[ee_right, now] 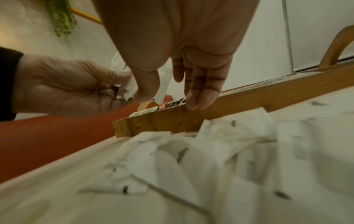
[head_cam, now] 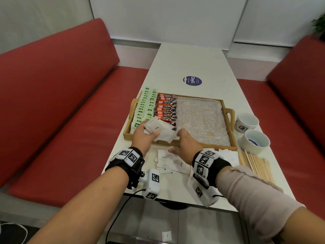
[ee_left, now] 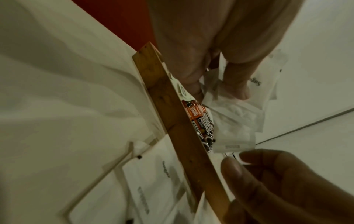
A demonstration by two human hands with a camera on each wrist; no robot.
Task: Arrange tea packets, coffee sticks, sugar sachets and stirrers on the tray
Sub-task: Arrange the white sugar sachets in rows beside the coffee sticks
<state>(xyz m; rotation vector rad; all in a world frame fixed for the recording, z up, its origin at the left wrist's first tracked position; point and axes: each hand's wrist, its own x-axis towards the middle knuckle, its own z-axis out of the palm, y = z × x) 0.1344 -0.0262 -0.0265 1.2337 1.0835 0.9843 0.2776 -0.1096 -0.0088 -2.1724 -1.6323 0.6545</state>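
Lying loose on the table (head_cam: 202,64) nearest the person are more sugar sachets (head_cam: 168,162), above which the right hand (head_cam: 184,147) hangs relaxed and empty while the left hand (head_cam: 142,136) grips a sachet bundle (head_cam: 161,130) over the tray (head_cam: 226,110), seemingly to feed the free space beside the coffee sticks (head_cam: 166,107).

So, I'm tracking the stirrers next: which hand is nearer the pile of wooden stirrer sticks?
Right. The right hand hovers at the tray's near rim, left of the wooden stirrer sticks; the left hand is farther left.

Head view bright, evenly lit, warped at its edges; both wrist views dim, yellowish and motion-blurred.
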